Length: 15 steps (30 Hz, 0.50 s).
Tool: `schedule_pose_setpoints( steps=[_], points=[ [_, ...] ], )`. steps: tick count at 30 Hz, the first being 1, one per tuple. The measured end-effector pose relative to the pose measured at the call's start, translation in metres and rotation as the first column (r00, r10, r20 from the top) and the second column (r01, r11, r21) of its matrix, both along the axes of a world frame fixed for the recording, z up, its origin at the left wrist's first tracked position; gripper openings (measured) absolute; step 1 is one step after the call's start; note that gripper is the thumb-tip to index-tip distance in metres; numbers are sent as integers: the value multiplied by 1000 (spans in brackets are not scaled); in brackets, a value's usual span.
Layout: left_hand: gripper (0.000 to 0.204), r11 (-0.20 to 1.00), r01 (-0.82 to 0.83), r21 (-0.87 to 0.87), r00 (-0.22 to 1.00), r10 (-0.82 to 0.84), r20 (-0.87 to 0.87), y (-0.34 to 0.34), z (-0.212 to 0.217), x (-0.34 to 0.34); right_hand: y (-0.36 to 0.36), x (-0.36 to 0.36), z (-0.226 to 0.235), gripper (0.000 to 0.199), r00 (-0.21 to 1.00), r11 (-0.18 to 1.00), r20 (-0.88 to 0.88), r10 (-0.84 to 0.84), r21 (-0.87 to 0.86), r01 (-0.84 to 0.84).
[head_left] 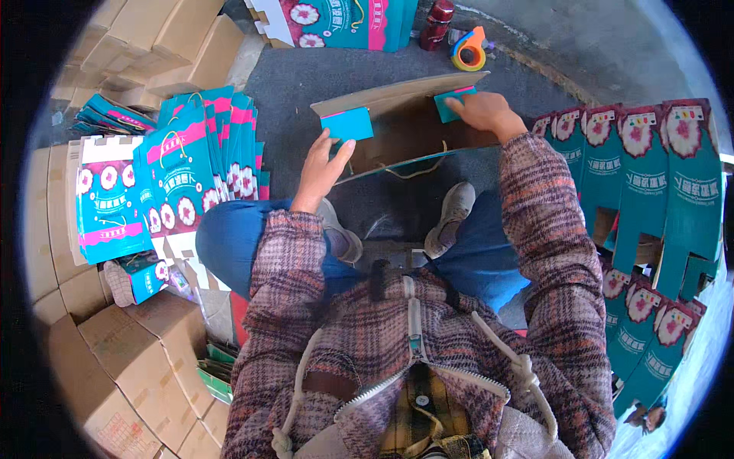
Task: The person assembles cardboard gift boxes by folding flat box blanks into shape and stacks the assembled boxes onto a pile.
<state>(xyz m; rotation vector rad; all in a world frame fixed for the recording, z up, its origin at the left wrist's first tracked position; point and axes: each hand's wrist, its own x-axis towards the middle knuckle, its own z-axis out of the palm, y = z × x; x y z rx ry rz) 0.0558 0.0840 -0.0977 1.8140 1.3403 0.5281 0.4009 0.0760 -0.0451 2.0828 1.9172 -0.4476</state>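
A carton [413, 131] with an uncovered top and a brown inside stands on the floor before my feet, a cord handle [414, 170] on its near side. Teal end flaps fold in at its left and right. At the carton's left end, my left hand [319, 170] has its fingers stretched and thumb apart, touching beside the left flap [347, 123]. My right hand [487, 115] is closed at the right end, its fingertips on the right flap [447, 105]; some of its fingers are hidden.
Flat printed cartons [180, 161] are piled on my left, near stacked brown boxes [130, 359]. Standing teal cartons [644, 164] line my right. Beyond the work lie more printed cartons [344, 23], a dark red bottle [436, 24] and a tape dispenser [469, 50]. My shoes [453, 218] are close.
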Motion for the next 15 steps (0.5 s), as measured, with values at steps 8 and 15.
schedule_pose_setpoints(
  steps=[8, 15],
  points=[
    [55, 997, 74, 29, 997, -75, 36, -6, 22, 13, 16, 87, -31, 95, 442, 784, -715, -542, -241, 572],
    [45, 965, -71, -251, 940, 149, 308, -7, 6, -20, 3, 83, -24, 97, 655, 910, -633, -413, -263, 320]
  ],
)
